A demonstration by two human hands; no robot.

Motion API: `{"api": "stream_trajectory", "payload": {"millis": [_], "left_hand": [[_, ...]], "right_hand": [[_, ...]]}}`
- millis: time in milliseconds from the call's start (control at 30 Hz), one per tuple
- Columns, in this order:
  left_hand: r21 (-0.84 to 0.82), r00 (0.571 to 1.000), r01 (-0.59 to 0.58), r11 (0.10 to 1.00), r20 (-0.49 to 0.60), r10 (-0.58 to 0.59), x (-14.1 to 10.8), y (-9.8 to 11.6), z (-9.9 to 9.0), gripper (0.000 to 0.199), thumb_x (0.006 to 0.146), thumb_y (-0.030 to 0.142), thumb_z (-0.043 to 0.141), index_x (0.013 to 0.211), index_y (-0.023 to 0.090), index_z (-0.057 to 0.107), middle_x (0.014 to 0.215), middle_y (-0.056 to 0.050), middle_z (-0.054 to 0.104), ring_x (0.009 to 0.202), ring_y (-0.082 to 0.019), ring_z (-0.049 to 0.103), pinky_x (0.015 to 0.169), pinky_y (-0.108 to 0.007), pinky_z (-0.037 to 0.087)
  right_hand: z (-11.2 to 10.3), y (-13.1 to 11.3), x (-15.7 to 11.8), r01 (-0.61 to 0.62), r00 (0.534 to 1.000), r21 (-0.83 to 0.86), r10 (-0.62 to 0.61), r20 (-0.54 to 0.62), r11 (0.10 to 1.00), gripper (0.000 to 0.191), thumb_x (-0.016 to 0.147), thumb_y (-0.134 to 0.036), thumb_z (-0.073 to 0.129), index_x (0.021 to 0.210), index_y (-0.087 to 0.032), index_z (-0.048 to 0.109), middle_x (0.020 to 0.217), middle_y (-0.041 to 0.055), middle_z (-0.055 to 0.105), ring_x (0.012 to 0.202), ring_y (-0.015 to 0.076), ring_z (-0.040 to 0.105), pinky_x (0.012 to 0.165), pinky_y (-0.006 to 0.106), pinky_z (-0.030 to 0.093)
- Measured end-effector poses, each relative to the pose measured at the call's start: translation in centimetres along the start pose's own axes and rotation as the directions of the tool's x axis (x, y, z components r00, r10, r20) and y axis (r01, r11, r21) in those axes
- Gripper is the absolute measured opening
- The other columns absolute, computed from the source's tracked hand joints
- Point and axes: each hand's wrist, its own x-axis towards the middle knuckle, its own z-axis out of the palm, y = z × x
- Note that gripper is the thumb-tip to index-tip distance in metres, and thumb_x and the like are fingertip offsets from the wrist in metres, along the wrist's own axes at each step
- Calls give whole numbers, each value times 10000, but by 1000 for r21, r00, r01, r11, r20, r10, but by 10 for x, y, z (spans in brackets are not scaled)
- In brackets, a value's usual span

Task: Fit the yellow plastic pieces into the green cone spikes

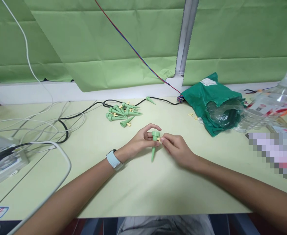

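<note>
My left hand (143,138) is closed around a green plastic watering spike (153,147), held upright with its pointed end down and its wide cap on top. Thumb and fingertips of my right hand (176,148) pinch a small yellow valve (158,140) at the side of that spike; the fingers partly cover it. Beyond my left hand lies a pile of similar green spikes (115,113), several with yellow valves on them. One more green spike (150,100) rests alone farther back by the black cable.
A torn green plastic bag (199,93) sits at the back right, with loose yellow valves (190,114) beside it. A clear plastic bottle (265,107) leans at the right. White and black cables run to a power strip (6,160) at the left.
</note>
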Motion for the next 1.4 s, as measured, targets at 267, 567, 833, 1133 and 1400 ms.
{"api": "stream_trajectory", "payload": {"millis": [267,567,833,1133,1400], "left_hand": [[66,998,47,997,48,-50,1,4,-9,397,767,213,785,1133,200,631,638,66,415,600,-101,429,586,-229,331],[60,990,-3,998,142,-6,-1,0,-7,405,797,275,784,1152,192,609,889,-35,651,809,-150,611,716,-249,456],[143,995,-68,987,84,56,-2,1,-2,322,849,306,752,1115,198,605,914,-17,613,793,-127,565,713,-234,447],[156,993,-116,981,21,114,-1,2,-1,292,918,324,661,1178,194,651,1050,-70,644,964,-190,593,858,-296,471],[376,929,-199,905,-223,297,6,4,-44,259,877,361,702,1077,199,685,930,-57,689,841,-197,664,826,-337,518]], "right_hand": [[-9,3,2,449,853,-634,-514,94,630,221,1025,-234,411,855,-185,543,774,35,580,645,147,482,579,306,285],[-5,5,-3,422,891,-496,-449,71,759,190,974,-209,450,788,-201,491,691,-8,550,561,121,419,556,290,260],[1,4,-3,47,999,3,-48,9,999,286,958,-241,478,688,-210,392,603,-55,367,556,107,337,554,266,247],[-1,0,3,-109,993,313,120,-16,944,309,939,-336,537,674,-202,454,616,-53,372,579,108,336,552,265,255],[-5,9,5,-268,963,460,253,95,847,221,938,-345,521,777,-202,569,620,-39,524,505,104,454,486,240,347]]}}
